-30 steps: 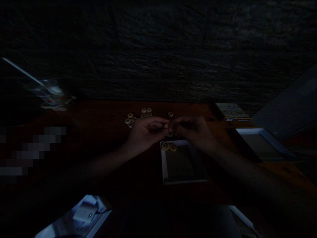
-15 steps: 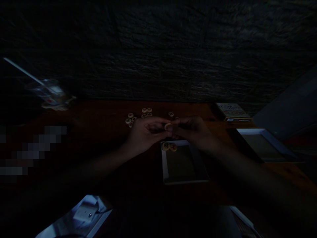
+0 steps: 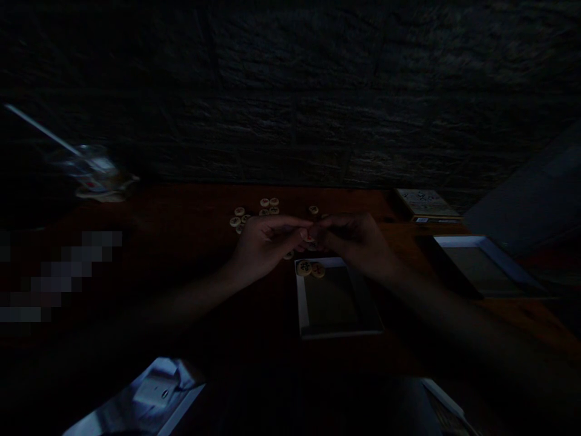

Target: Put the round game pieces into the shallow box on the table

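My left hand (image 3: 265,242) and my right hand (image 3: 356,239) meet above the far edge of a shallow open box (image 3: 303,306). Between their fingertips is a round xiangqi piece (image 3: 309,238), pinched from both sides and partly hidden by the thumbs. Two pieces lie inside the box at its far left corner: one with a dark character (image 3: 304,267), the other with a reddish one (image 3: 318,270). Under my left hand, a loose piece (image 3: 288,255) shows on the table. Behind the hands lie several more pieces (image 3: 265,203), some half covered, and a single piece (image 3: 313,210).
The scene is very dark. An open box part (image 3: 488,242) and a flat printed box (image 3: 427,203) sit to the right on the wooden table. At far left stands a clear cup (image 3: 93,169) with a straw. A white adapter (image 3: 158,387) lies at lower left. A brick wall rises behind.
The held piece has tilted and sits slightly lower between my fingertips. A loose piece below my left hand now shows. The box and its two pieces stay put.
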{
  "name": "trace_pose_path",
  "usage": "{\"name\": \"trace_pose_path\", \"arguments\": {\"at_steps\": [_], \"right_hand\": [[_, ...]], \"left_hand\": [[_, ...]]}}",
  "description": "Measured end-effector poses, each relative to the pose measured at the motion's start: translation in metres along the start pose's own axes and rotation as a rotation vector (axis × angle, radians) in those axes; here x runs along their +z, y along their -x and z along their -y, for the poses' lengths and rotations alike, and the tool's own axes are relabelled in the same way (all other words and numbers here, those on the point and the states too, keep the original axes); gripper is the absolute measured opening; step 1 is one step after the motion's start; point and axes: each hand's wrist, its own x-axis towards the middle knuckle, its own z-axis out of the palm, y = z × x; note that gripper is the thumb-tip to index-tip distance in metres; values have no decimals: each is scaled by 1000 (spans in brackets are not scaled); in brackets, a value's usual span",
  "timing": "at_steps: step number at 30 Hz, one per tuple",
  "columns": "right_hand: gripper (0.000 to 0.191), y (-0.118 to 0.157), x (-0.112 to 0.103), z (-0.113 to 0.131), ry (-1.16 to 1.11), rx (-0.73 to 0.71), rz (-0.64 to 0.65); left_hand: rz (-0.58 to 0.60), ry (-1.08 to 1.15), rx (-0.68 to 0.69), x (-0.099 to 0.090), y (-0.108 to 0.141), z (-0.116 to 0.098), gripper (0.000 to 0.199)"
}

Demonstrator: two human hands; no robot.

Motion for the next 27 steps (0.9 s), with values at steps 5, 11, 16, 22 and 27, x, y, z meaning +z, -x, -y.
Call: {"name": "trace_pose_path", "arguments": {"at_steps": [5, 11, 16, 22, 27], "right_hand": [[23, 1, 1, 0, -27, -34, -5], [25, 1, 1, 0, 6, -69, -22], [21, 2, 0, 1, 85, -88, -25], [22, 2, 1, 0, 65, -71, -15], [23, 2, 2, 3, 59, -58, -9]], "left_hand": [[17, -37, 51, 0, 1, 1, 16], [3, 3, -8, 2, 0, -2, 20], [0, 62, -58, 2, 0, -3, 15], [18, 26, -12, 0, 0, 1, 11], [6, -36, 17, -1, 0, 4, 11]]}}
